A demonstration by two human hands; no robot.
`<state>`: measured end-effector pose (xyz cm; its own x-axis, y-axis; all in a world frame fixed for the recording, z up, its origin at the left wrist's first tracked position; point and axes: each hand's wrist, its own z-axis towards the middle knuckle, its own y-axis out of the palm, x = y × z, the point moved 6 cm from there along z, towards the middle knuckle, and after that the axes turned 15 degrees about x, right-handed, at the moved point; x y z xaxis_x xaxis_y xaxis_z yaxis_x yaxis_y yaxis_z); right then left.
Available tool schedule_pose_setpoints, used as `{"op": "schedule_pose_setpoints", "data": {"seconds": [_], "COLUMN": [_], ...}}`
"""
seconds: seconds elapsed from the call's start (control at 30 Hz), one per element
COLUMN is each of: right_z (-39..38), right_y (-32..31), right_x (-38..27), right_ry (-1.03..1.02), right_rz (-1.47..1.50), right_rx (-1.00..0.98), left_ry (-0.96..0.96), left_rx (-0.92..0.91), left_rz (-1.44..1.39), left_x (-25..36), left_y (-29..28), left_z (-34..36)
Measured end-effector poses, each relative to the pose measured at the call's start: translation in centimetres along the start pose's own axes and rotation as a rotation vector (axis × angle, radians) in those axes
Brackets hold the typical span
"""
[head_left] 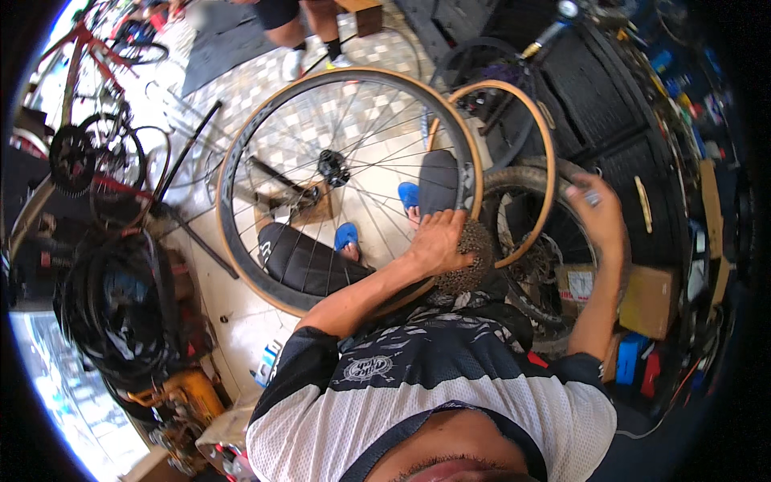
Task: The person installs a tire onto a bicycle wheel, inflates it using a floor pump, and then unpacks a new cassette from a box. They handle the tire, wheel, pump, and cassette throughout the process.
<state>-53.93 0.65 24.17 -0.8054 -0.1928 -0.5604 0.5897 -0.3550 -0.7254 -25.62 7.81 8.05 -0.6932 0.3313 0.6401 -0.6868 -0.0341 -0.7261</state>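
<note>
A large spoked bicycle wheel with a black rim and tan-edged tyre lies across my thighs, its black hub near the middle. My left hand reaches over the wheel's right side, its fingers and thumb closed round a brownish cassette of stacked sprockets. Off to the right, my right hand is raised near a dark tyre, smeared by motion. A small shiny grey spot shows at its fingers; whether it is something held I cannot tell. Just left of that hand stands a tan-edged tyre loop.
Another spoked wheel with a dark knobbly tyre stands at my right, beside a cardboard box. A floor pump is at the far right. Bicycles and a heap of black tyres fill the left. Another person's legs show ahead.
</note>
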Motion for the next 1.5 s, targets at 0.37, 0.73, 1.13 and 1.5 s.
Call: {"op": "schedule_pose_setpoints", "data": {"seconds": [0.37,0.73,1.13,1.5], "right_z": [-4.3,0.5,2.6,3.0], "right_y": [15.9,27.2,39.3,38.6], "right_x": [-2.9,-13.4,-20.9,-20.3], "right_ry": [0.376,0.421,0.419,0.366], "right_rz": [0.713,1.079,1.222,1.122], "right_rx": [-0.601,-0.798,-0.822,-0.941], "left_ry": [-0.294,-0.455,-0.675,-0.593], "left_rx": [0.278,0.812,1.016,0.916], "left_rz": [-0.542,-0.724,-1.275,-1.372], "left_x": [-3.7,-13.7,-25.0,-26.2], "left_y": [-5.9,-14.5,-18.6,-17.8], "left_z": [2.1,2.4,-2.4,-1.9]}}
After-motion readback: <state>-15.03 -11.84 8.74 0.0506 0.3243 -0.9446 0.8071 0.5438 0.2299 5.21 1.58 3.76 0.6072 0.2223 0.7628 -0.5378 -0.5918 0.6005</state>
